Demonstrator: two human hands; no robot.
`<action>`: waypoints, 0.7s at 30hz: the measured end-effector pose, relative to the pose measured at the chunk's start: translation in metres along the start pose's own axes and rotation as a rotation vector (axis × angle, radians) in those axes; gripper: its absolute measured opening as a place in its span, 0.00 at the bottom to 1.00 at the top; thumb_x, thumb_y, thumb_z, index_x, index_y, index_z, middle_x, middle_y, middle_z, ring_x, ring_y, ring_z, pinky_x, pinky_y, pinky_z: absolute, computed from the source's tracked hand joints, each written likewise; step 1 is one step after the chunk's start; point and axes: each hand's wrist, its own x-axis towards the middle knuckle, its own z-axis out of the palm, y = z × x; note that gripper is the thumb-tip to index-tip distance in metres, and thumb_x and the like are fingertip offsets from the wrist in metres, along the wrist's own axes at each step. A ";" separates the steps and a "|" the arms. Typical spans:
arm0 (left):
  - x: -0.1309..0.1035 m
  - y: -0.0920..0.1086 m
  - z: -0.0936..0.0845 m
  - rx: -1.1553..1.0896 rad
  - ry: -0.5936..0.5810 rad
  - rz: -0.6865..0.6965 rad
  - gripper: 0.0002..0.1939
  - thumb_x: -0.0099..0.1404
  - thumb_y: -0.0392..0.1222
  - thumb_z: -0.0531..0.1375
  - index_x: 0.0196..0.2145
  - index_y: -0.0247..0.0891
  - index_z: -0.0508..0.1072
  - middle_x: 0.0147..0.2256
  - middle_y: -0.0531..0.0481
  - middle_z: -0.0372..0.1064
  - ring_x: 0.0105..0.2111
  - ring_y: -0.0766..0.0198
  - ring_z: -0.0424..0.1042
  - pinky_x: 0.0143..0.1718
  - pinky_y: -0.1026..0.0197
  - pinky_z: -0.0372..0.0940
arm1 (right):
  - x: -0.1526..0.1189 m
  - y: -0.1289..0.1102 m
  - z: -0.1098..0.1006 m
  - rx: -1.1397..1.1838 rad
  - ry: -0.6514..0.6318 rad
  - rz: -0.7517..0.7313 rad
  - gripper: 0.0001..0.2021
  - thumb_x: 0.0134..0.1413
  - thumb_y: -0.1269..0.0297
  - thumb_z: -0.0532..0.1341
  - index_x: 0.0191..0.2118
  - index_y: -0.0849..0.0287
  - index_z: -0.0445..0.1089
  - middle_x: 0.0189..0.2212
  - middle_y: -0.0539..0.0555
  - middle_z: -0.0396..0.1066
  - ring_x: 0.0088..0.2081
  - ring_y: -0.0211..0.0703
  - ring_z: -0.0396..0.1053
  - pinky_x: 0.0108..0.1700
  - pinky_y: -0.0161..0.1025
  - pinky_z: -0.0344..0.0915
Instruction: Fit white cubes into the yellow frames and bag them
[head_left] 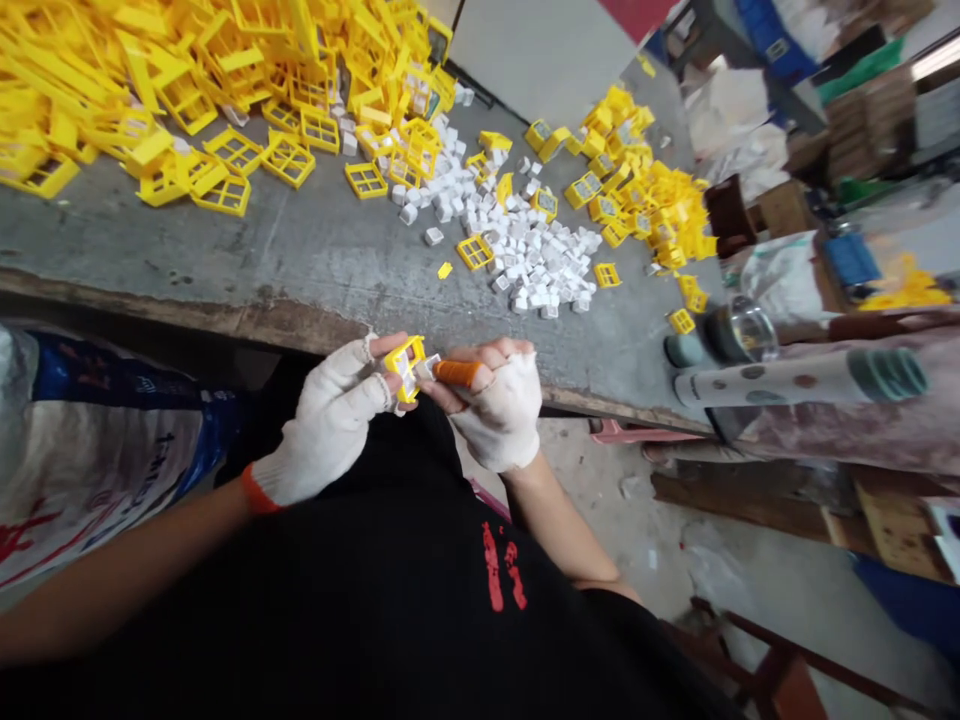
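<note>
Yellow frame (406,369) is pinched by left hand (334,415); right hand (501,400) clasps orange tool (457,373) beside it. Tooling seems in hand; next needs steadiness.

The frame (406,369) is yellow, the handle (459,374) orange, the cubes (541,262) white. White gloves (326,428), one cuff (258,488) orange-red; grey table (322,240); black shirt (360,600) with red marks (492,568); white bottle (776,380), spotted, green-capped; sack (135,440) white and blue, red-printed.
</note>
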 end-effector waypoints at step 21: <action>0.036 0.022 -0.013 0.213 0.045 -0.422 0.15 0.58 0.60 0.79 0.42 0.59 0.91 0.44 0.53 0.89 0.38 0.52 0.85 0.29 0.60 0.77 | 0.010 0.062 0.014 0.324 -0.556 -0.011 0.21 0.75 0.41 0.67 0.63 0.46 0.81 0.63 0.55 0.83 0.55 0.48 0.80 0.55 0.47 0.71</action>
